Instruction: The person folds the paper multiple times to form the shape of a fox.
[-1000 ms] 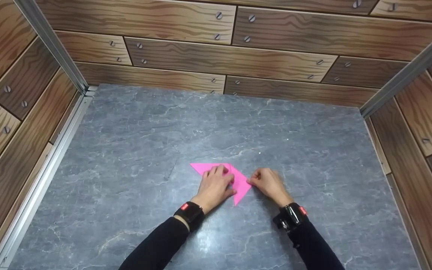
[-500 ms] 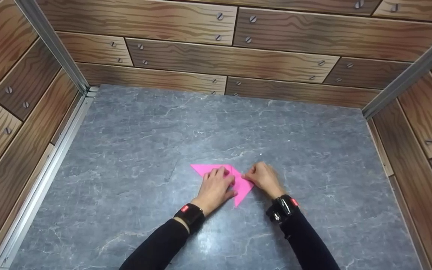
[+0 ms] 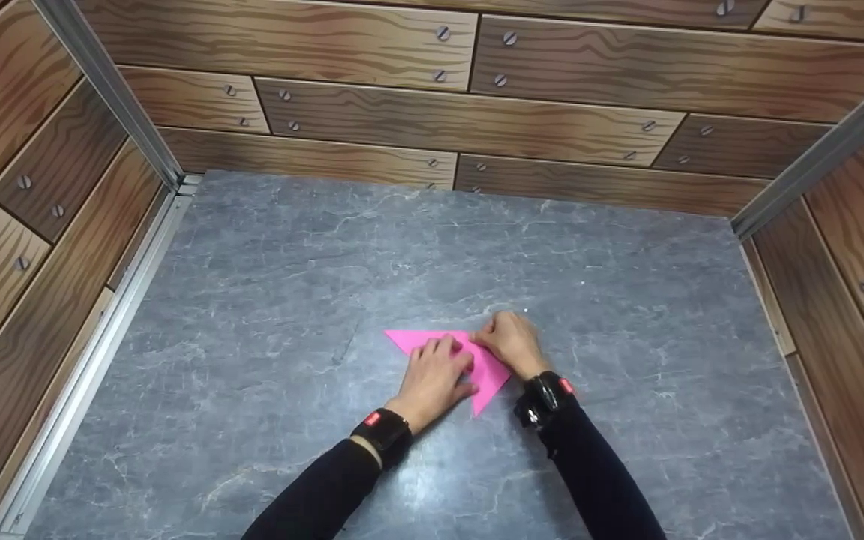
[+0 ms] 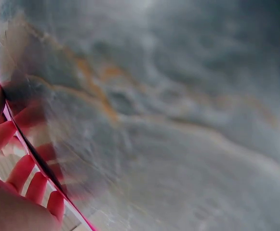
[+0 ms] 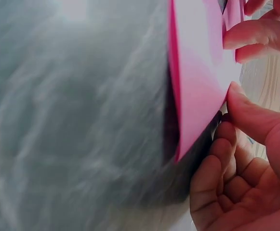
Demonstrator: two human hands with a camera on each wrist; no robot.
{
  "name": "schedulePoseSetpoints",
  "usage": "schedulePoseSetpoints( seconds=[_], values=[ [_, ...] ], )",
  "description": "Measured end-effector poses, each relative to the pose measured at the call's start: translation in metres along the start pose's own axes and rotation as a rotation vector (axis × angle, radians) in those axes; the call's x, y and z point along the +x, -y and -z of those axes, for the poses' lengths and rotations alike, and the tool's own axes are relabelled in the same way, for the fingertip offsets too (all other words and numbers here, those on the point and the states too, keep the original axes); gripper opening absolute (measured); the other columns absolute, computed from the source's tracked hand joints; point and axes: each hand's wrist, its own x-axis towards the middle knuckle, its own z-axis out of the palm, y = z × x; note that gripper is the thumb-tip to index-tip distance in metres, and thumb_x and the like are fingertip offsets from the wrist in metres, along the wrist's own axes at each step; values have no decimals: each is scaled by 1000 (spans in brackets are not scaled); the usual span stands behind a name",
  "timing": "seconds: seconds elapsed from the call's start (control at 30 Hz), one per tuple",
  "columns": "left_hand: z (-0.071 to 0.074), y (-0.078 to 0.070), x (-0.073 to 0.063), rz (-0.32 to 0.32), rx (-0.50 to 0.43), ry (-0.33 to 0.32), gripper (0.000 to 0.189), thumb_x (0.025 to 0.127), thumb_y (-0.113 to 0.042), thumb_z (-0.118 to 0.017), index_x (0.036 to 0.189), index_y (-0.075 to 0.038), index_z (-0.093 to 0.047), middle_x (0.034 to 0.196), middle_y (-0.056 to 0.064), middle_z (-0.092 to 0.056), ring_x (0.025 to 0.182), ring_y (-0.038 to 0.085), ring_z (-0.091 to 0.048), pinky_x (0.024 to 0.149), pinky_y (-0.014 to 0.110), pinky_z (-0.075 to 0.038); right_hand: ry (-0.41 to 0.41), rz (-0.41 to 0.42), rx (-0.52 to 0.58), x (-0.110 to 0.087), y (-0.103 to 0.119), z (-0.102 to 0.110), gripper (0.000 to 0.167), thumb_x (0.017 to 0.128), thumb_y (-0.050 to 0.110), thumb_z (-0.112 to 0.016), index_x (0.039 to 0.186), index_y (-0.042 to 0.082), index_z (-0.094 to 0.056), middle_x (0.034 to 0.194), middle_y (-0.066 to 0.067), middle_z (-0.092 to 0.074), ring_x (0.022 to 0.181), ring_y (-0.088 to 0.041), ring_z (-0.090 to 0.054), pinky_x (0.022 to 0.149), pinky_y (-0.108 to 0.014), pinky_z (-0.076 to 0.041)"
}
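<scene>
A folded sheet of pink paper [image 3: 490,379] lies on the grey tabletop, with pointed corners to the left and toward the person. My left hand [image 3: 432,379] rests on its middle, fingers spread and slightly bent, and covers part of the sheet. At the paper's upper right edge, my right hand [image 3: 514,345] pinches the fold. In the right wrist view the thumb lies against the edge of the pink paper [image 5: 200,72], and the other fingers are curled beside it. The left wrist view shows the left hand [image 4: 21,192] and the thin paper edge side-on.
The marbled grey tabletop [image 3: 312,247] stretches around the paper. Wood-patterned panels [image 3: 372,105] wall it in at the back, left and right, with metal rails [image 3: 113,97] at the corners. Both wrists wear black bands [image 3: 383,431].
My right hand has slid up and left along the paper's right edge, from its right corner toward the top. The left hand and the paper have stayed nearly in place.
</scene>
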Motion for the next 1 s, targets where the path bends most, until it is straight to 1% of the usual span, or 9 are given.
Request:
schedulePoseSetpoints(
  seconds=[0.07, 0.2, 0.33, 0.47, 0.6, 0.7, 0.83, 1.0],
  values=[
    [-1, -1, 0, -5, -6, -4, 31, 88, -46, -79, 102, -22, -66, 129, 5, -59, 116, 26, -54, 95, 46, -46, -3, 2, 3, 2, 3, -1, 20, 84, 24, -84, 73, 11, -72, 71, 0, -69, 64, -16, -60, 59, -28, -47],
    [-1, -2, -1, -5, -13, -6, 31, 88, -46, -78, 102, -21, -66, 128, 5, -58, 115, 25, -54, 95, 45, -46, -3, 3, 13, 6, 6, -3, 28, 85, 23, -84, 65, 11, -68, 63, 2, -63, 57, -13, -54, 53, -24, -41],
    [0, -2, -1, 1, -17, -1, 32, 88, -46, -78, 102, -21, -66, 129, 5, -58, 116, 25, -54, 96, 45, -46, 15, -6, 24, 9, 7, -4, 32, 85, 23, -83, 61, 11, -67, 57, 3, -60, 52, -11, -51, 49, -22, -39],
    [1, -1, 0, 5, -12, 3, 32, 88, -47, -78, 102, -22, -66, 129, 4, -58, 115, 25, -54, 96, 45, -46, 34, -21, 36, 9, 8, -4, 31, 87, 23, -83, 62, 11, -67, 59, 2, -62, 54, -12, -53, 50, -22, -41],
    [1, 0, 2, 6, -8, 8, 32, 88, -48, -78, 103, -22, -66, 128, 4, -58, 114, 24, -55, 95, 44, -46, 60, -41, 51, 6, 6, 1, 28, 88, 23, -82, 67, 11, -69, 68, 0, -66, 61, -14, -58, 55, -24, -46],
    [1, 0, 2, 7, -14, 18, 32, 88, -48, -78, 103, -23, -66, 128, 4, -58, 114, 24, -55, 95, 44, -46, 87, -55, 48, 3, 2, 5, 26, 88, 22, -82, 69, 11, -70, 72, -1, -67, 65, -15, -59, 58, -24, -46],
    [0, 0, 2, 5, -8, 10, 31, 87, -47, -79, 102, -23, -66, 127, 3, -58, 113, 24, -55, 93, 43, -46, 115, -57, 34, -2, -6, 10, 25, 87, 22, -83, 68, 10, -70, 68, -1, -66, 63, -16, -57, 58, -25, -44],
    [-1, 1, 1, -2, 1, -13, 30, 87, -46, -80, 99, -23, -66, 125, 3, -59, 111, 24, -56, 89, 43, -47, 126, -34, 33, -11, -19, 16, 26, 86, 23, -84, 68, 10, -71, 64, 1, -64, 59, -14, -52, 56, -25, -40]
  ],
)
